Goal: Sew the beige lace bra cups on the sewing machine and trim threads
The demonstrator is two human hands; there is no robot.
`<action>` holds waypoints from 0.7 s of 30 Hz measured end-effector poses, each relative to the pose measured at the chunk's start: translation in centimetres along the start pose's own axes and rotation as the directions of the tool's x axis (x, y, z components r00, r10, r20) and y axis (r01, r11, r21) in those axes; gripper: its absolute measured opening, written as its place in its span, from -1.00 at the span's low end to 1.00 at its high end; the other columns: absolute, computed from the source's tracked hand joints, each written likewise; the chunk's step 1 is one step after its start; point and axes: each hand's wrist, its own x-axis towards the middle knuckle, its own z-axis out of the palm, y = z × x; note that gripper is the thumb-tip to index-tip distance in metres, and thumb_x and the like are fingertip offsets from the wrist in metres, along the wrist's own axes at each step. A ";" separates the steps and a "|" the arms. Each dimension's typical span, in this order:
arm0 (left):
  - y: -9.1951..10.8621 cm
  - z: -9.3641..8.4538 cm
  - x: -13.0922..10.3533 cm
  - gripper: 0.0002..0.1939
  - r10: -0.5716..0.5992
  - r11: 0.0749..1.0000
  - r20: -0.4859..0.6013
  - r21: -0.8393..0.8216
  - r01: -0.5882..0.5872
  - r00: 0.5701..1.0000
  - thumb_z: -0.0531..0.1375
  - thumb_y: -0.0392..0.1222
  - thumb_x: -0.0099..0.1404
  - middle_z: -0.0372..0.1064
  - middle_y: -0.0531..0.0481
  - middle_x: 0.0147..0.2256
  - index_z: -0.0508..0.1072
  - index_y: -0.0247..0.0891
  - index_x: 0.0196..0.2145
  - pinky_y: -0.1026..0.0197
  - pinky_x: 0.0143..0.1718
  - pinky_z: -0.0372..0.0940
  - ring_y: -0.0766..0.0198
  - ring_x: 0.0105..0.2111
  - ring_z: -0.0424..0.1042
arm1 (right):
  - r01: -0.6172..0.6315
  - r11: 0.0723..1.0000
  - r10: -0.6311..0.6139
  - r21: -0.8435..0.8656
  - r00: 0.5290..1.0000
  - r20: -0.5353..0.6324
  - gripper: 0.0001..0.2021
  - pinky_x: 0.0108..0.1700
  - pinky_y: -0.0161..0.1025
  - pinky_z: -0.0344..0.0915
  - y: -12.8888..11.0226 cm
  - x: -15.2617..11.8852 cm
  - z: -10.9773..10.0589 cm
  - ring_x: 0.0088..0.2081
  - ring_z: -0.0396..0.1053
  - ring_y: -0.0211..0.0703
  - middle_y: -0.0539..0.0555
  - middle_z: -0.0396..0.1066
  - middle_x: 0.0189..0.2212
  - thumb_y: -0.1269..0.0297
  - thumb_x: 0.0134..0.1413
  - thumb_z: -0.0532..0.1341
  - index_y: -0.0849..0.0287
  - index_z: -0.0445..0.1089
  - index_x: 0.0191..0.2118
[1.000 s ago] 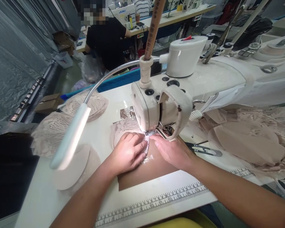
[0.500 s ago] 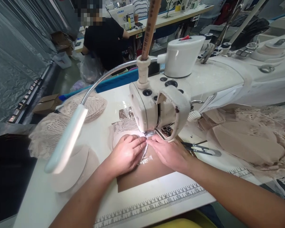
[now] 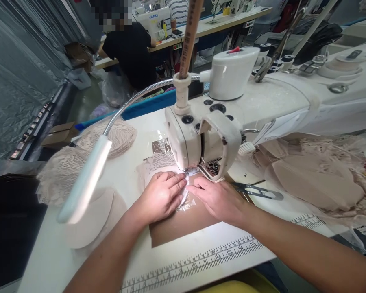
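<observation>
My left hand lies flat over a pale lace fabric piece, its outstretched fingertips close to the presser foot of a white sewing machine. Part of the piece is hidden under that palm. To the right of the foot, my right hand rests on the brown sheet covering the bed, with thumb and forefinger apart and the other fingers bent. Its thumb tip is by the fabric's edge. Thread snips lie just beyond this hand.
Stacked lace pieces and smooth beige cups lie on the left, below a lamp on a bendy neck. More beige fabric is heaped at right. A printed ruler runs along the front edge. Another person sits behind.
My right hand's fingertips have drawn back from my left fingertips, and its thumb and forefinger have spread. My left hand stays nearly in place on the lace.
</observation>
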 end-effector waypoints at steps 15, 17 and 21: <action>1.6 0.0 0.9 -0.61 -0.151 0.983 0.005 0.110 0.149 0.989 -0.02 -0.14 0.37 0.32 -0.17 0.07 0.37 -0.35 0.05 -0.03 -0.15 0.27 0.00 -0.10 0.29 | -0.137 0.984 0.133 -0.112 0.990 -0.040 -0.66 -0.44 -0.26 0.01 -0.3 0.8 -0.2 -0.37 0.24 -0.22 0.04 0.42 -0.25 0.56 0.02 0.11 0.14 0.42 -0.10; 1.4 0.0 0.6 -0.57 -0.150 0.983 -0.003 0.104 0.149 0.989 0.02 -0.10 0.35 0.31 -0.20 0.08 0.35 -0.37 0.07 -0.04 -0.15 0.27 -0.02 -0.09 0.28 | -0.135 0.985 0.132 -0.108 0.990 -0.041 -0.65 -0.43 -0.26 0.02 -0.2 0.7 -0.1 -0.36 0.26 -0.22 0.05 0.42 -0.24 0.55 0.03 0.10 0.13 0.41 -0.07; 1.0 0.1 0.0 -0.57 -0.111 0.992 -0.046 0.047 0.114 0.993 0.05 -0.05 0.33 0.31 -0.22 0.08 0.40 -0.38 0.01 -0.06 -0.08 0.25 -0.02 -0.07 0.28 | -0.120 0.992 0.118 -0.043 0.992 -0.050 -0.67 -0.40 -0.27 0.07 0.2 0.4 0.1 -0.37 0.26 -0.23 0.05 0.42 -0.25 0.53 0.09 0.08 0.16 0.40 -0.05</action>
